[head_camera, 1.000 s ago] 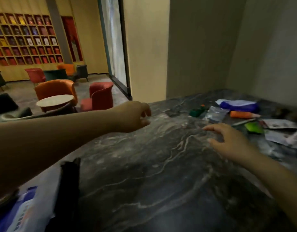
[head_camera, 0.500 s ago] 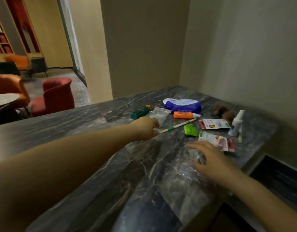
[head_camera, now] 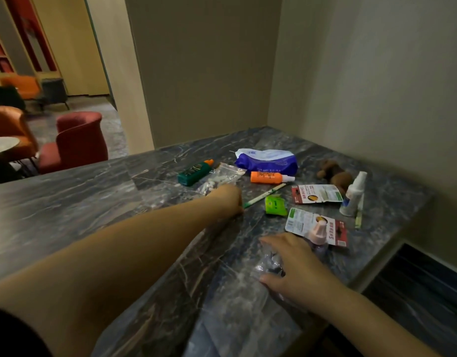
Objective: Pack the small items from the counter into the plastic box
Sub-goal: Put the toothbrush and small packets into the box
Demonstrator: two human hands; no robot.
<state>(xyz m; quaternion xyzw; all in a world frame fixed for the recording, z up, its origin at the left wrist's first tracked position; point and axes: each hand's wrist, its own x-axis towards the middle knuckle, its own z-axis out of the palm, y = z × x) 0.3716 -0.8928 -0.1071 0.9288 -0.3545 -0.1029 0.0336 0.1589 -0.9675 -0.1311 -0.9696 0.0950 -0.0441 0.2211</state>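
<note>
Now the left hand (head_camera: 228, 199) reaches far across the dark marble counter (head_camera: 93, 202), its fingers curled down at the near end of a thin green-and-white stick (head_camera: 264, 196); whether they actually pinch it cannot be told. The stick lies flat, its long axis running from that hand up and right toward the orange bottle (head_camera: 268, 177). The right hand (head_camera: 296, 269) rests with spread fingers on a clear plastic bag (head_camera: 267, 266) near the counter's right edge, pressing it flat. Beyond the left hand a zip bag (head_camera: 222, 179) of white pieces lies beside a green bottle (head_camera: 195, 172) that points up and right. A blue-and-white pack (head_camera: 267, 161) sits behind the orange bottle, which lies on its side, cap to the right. A green sachet (head_camera: 275, 206), two red-and-white packets (head_camera: 316, 194), a pink-capped bottle (head_camera: 317, 231), a white spray bottle (head_camera: 353, 194) and a brown toy (head_camera: 334, 172) are scattered to the right.
</note>
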